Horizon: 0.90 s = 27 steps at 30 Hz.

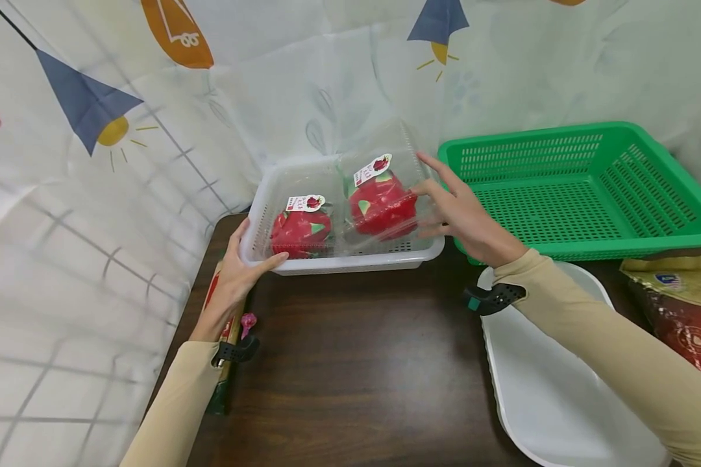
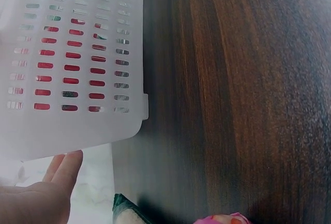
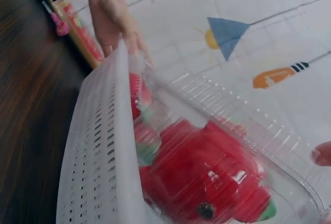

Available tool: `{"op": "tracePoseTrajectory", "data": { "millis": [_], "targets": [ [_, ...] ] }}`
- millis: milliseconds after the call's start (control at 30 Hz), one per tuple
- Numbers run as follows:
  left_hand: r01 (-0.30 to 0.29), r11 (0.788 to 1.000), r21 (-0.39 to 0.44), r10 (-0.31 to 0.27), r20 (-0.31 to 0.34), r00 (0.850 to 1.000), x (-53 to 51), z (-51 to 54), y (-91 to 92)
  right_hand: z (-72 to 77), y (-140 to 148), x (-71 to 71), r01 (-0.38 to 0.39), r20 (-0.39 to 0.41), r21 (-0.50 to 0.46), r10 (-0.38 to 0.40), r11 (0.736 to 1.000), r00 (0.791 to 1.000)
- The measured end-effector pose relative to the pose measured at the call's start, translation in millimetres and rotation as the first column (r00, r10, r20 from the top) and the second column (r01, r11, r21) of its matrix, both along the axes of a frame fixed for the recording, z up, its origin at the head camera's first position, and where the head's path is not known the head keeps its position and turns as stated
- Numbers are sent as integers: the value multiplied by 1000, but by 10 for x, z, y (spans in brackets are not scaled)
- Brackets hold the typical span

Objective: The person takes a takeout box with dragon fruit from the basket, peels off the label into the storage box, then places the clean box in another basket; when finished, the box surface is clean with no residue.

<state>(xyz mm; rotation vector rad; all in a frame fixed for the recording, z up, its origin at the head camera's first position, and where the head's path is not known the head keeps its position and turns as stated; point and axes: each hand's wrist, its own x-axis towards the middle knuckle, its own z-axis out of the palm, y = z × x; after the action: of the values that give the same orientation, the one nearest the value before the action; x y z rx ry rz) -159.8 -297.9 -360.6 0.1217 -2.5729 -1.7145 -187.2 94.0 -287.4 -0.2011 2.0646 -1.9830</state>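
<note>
Two clear packs were in view, both between the hands, each with one red fruit with green tips inside and one printed label. The left hand (image 1: 230,279) pinched the near corner of the one white basket (image 1: 350,264), thumb along its front rim and fingers against its outer end. The right hand (image 1: 464,211) had its fingers spread, thumb well apart from them, and gripped the outer side of the tilted pack (image 1: 385,206). That pack stood slantwise over the basket, its side at the right hand raised. The second pack (image 1: 300,233) lay inside the basket, just beside the left hand's thumb.

Beyond the right hand sat one green basket (image 1: 607,248); under the right forearm lay one white tray (image 1: 561,395), with one red-and-gold bag (image 1: 689,324) farther out past it. Beside the left wrist, on the dark bench (image 1: 362,357), were one long packet (image 1: 221,389), partly hidden by the arm, and one pink lollipop (image 1: 248,321).
</note>
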Motion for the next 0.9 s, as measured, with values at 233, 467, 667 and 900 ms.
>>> {"op": "tracePoseTrajectory", "data": {
  "millis": [233,467,667,900],
  "targets": [
    [-2,1000,-17,2,-4,1000,9,9,3,134,147,-10,-16,85,-98,24,995,996],
    [0,1000,-19,0,1,1000,9,0,3,309,308,133,-89,45,-236,103,968,994],
    [-16,998,-62,17,18,1000,23,0,-3,327,426,287,-150,-6,-266,154,952,988],
    [-3,998,-57,4,14,1000,16,6,-13,289,555,462,-197,-13,-221,199,955,980]
  ]
}}
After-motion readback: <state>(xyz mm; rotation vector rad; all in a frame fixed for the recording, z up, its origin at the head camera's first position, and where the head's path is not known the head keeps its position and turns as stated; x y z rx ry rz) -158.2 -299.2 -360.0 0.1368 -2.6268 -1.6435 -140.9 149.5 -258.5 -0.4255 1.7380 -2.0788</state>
